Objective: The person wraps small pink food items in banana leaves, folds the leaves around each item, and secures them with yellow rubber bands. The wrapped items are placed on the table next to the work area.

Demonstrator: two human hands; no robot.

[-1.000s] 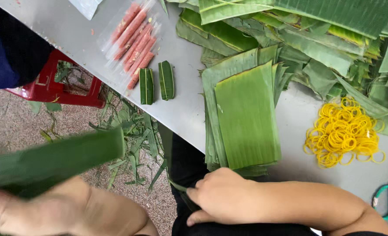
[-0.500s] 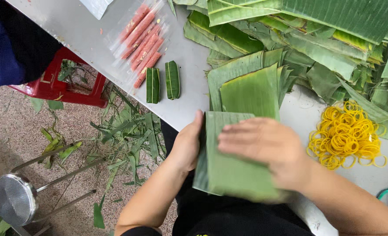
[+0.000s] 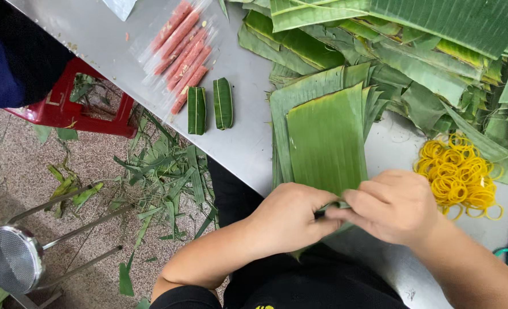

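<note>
My left hand (image 3: pixel 285 220) is curled nearly closed at the desk's near edge, fingertips pinching the lower end of a leaf (image 3: pixel 327 140). My right hand (image 3: pixel 394 206) meets it from the other side, fingers bent and pressed on the same end, so both grip the leaf where it is being folded; the fold itself is mostly hidden under my knuckles, and I think a narrow roll sits between them but cannot be sure. The leaf is a flat, ribbed green strip with squared sides, lying on top of a stack (image 3: pixel 299 97) of similar cut pieces on the dull grey metal desk (image 3: pixel 248 143). Just right of my right hand lies a loose heap of thin yellow rubber bands (image 3: pixel 457 177). Beyond the stack, long glossy leaves are piled (image 3: pixel 414 40) across the far side. To the left stand two small, tight green wrapped rolls (image 3: pixel 210 107), side by side, and next to them pinkish sausages in a clear plastic bag (image 3: pixel 179 48). Leaf scraps (image 3: pixel 162 177) litter the speckled floor beside a red stool (image 3: pixel 76 111).
</note>
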